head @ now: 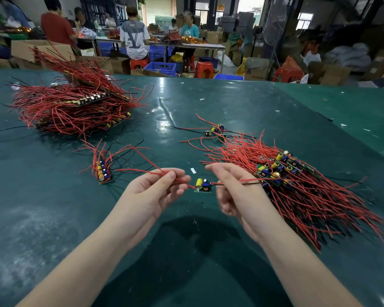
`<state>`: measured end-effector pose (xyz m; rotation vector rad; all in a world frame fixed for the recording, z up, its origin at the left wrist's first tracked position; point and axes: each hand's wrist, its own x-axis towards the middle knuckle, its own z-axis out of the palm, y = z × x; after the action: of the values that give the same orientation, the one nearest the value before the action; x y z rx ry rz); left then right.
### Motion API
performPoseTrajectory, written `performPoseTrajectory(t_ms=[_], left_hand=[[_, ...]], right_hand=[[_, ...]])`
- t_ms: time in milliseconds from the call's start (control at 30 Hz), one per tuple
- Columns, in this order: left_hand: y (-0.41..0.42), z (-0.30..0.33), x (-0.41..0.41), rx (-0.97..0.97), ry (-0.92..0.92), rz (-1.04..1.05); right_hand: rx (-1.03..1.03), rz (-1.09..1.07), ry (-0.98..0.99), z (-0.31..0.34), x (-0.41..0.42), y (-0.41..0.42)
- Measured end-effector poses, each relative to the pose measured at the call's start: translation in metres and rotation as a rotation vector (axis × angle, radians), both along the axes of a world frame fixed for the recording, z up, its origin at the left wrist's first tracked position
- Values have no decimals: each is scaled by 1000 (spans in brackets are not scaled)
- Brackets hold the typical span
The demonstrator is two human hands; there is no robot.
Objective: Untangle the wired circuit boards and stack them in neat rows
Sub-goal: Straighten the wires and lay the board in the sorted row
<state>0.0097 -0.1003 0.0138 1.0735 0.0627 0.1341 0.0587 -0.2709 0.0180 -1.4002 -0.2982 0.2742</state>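
A small green circuit board (202, 185) with a yellow capacitor and blue part hangs between my hands just above the green table. My left hand (155, 191) pinches its red wires on the left side. My right hand (233, 191) pinches the red and black wires on its right side. A tangled heap of wired boards (297, 180) lies to the right, touching my right hand's wires. A short neat row of boards (103, 171) stands to the left. A big stacked pile of boards (75, 105) sits at the far left.
Three loose boards (216, 130) lie beyond the tangled heap. Small white scraps (193, 170) dot the green table cover (208, 103). Behind the table are people at workbenches, cardboard boxes, blue crates (162, 68) and red stools.
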Motion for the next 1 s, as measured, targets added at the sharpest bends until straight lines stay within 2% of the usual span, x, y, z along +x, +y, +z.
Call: performPoseTrajectory(t_ms=[100, 300, 367, 467, 633, 833, 900, 1000], left_hand=[[-2, 0, -1, 19, -32, 10], [-4, -3, -3, 231, -2, 41], [-7, -4, -3, 252, 14, 26], [-10, -7, -3, 245, 24, 70], [-5, -10, -1, 262, 29, 72], [-3, -11, 1, 55, 118, -25], [-3, -12, 3, 18, 152, -35], [-3, -15, 6, -47, 175, 4]], right_hand=[[-28, 97, 34, -3, -3, 0], [137, 123, 103, -4, -1, 0], [127, 120, 51, -4, -2, 1], [0, 94, -80, -5, -5, 2], [27, 78, -59, -5, -6, 6], [187, 83, 96, -6, -7, 9], [137, 63, 50, -7, -7, 10], [-81, -8, -158, -8, -10, 12]])
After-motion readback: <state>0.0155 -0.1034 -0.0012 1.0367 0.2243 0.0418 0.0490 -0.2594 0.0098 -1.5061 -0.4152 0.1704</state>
